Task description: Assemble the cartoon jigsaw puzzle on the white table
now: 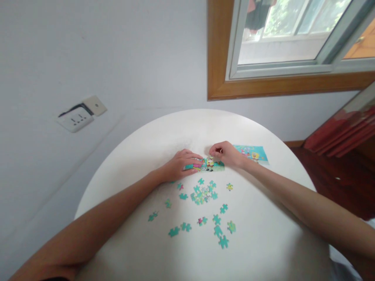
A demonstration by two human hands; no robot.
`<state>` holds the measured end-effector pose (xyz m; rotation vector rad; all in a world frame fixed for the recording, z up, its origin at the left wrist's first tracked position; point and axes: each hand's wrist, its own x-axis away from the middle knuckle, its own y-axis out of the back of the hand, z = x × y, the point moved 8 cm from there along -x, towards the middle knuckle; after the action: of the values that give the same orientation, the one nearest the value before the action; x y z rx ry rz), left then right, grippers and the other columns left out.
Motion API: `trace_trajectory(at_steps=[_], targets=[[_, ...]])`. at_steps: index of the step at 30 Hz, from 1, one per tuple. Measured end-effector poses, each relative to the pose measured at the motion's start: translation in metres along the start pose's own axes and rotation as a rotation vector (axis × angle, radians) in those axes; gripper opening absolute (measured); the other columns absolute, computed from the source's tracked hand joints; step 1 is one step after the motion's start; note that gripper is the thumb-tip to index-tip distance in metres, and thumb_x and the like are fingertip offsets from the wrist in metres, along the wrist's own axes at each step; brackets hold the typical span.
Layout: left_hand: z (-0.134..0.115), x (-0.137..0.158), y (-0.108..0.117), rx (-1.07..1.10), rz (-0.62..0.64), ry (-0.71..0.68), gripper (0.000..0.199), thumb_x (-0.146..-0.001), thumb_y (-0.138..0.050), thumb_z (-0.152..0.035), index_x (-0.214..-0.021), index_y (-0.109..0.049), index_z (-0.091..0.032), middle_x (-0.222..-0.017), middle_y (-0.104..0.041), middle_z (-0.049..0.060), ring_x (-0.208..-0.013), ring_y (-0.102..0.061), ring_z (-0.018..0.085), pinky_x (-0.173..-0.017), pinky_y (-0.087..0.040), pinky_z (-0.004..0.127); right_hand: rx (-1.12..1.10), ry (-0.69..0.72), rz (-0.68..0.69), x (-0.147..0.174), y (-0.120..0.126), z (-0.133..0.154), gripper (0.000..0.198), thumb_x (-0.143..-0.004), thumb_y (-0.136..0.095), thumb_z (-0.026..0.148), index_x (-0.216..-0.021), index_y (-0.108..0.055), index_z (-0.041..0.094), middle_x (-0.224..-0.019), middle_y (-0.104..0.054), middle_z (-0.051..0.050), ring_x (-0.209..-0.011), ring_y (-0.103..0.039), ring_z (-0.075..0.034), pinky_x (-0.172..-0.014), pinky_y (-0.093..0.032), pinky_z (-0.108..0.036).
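Partly under left fingers (191, 160), joined puzzle strip (211, 165)

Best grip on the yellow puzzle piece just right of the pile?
Likely a thumb-and-finger pinch on opposite edges of the yellow piece, from above right: it looks flat, and the pile sits to its left.

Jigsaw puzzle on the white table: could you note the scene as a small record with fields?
Surface: round white table
Left hand: on the partly assembled jigsaw puzzle
Right hand: at the puzzle's far edge; grip on a piece unclear
Loose pieces: scattered toward the near side, mostly teal
Picture: SpongeBob sheet, partly hidden by the right forearm
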<state>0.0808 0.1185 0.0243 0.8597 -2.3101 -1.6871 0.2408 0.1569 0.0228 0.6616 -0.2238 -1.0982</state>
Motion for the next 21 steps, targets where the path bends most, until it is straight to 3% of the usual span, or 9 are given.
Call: trace_trajectory(at_steps=[15, 21], targets=[[-0.001, 0.0, 0.001, 0.009, -0.015, -0.002, 0.028, -0.095, -0.058, -0.035, -0.121, -0.068, -0.029, -0.133, -0.064, 0.003, -0.119, -0.054, 0.024, -0.105, -0.036, 0.045, 0.041, 0.014, 0.042, -0.002, -0.013, -0.001, 0.018, -0.08, -0.051, 0.014, -0.077, -0.068, 0.013, -0.064, -0.057, 0.0, -0.06, -0.045, -0.012, -0.058, -0.035, -0.025], [-0.001, 0.0, 0.001, 0.011, -0.011, -0.005, 0.029, -0.095, -0.058, -0.034, -0.122, -0.068, -0.029, -0.133, -0.064, 0.003, -0.119, -0.054, 0.023, -0.106, -0.035, 0.045, 0.136, 0.046, 0.018, -0.004, -0.015, -0.001, 0.018, -0.077, -0.053, 0.006, -0.077, -0.07, 0.014, -0.07, -0.064, -0.002, -0.064, -0.051, -0.013, -0.062, -0.037, -0.024]])
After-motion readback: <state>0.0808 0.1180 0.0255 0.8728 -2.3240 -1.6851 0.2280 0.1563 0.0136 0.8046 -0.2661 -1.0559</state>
